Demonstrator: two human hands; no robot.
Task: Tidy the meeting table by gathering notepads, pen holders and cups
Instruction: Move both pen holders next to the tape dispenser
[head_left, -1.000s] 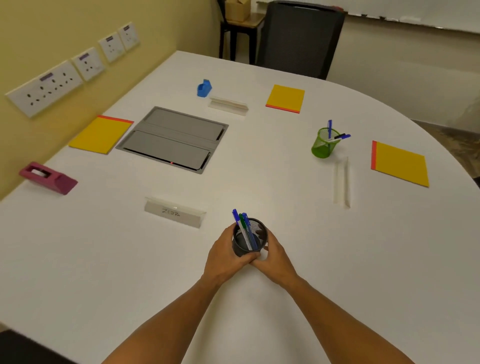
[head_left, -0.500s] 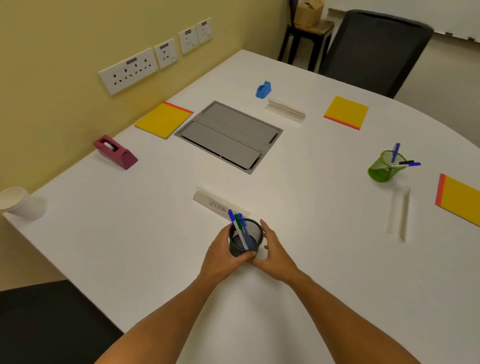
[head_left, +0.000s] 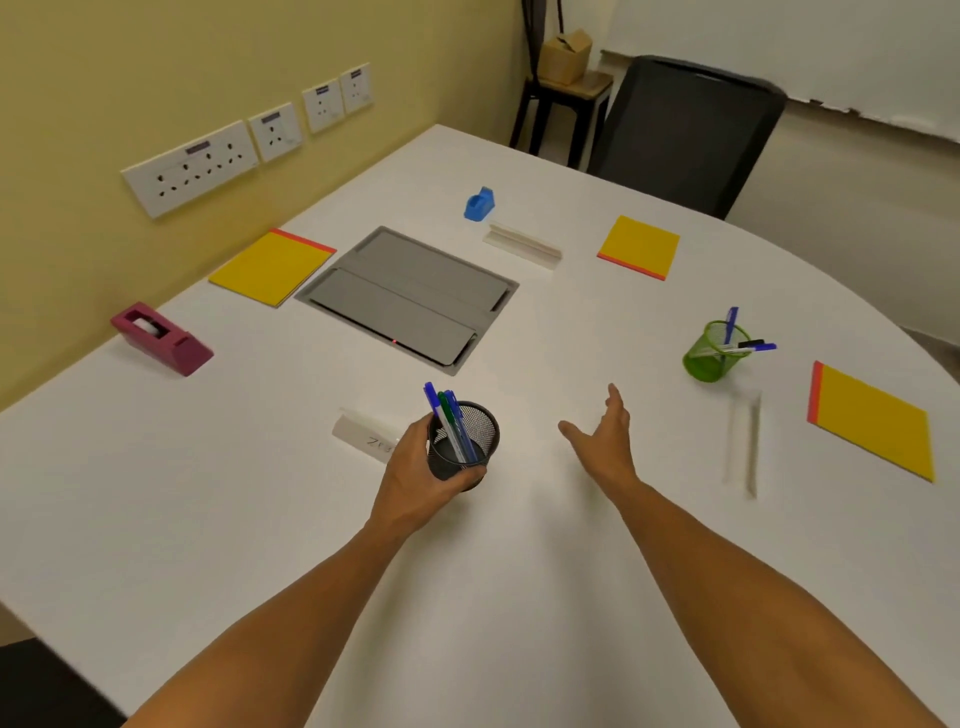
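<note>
My left hand (head_left: 415, 480) is wrapped around a black mesh pen holder (head_left: 470, 441) with blue and green pens in it, near the middle of the white table (head_left: 260, 509). My right hand (head_left: 605, 441) hovers to its right, fingers spread, holding nothing. A green mesh pen holder (head_left: 711, 356) with pens stands further right. Three yellow notepads lie flat: one at the left near the wall (head_left: 272, 267), one at the back (head_left: 640, 247), one at the right edge (head_left: 872, 421).
A grey cable hatch (head_left: 410, 296) is set into the table. A magenta tape dispenser (head_left: 161, 340), a blue one (head_left: 479, 204) and three white name stands (head_left: 522, 249) (head_left: 363, 434) (head_left: 745, 441) lie around. A black chair (head_left: 680, 130) stands at the far side.
My right hand has let go of the black pen holder and moved right, fingers apart. The left hand keeps its hold. The view has swung back toward the right.
</note>
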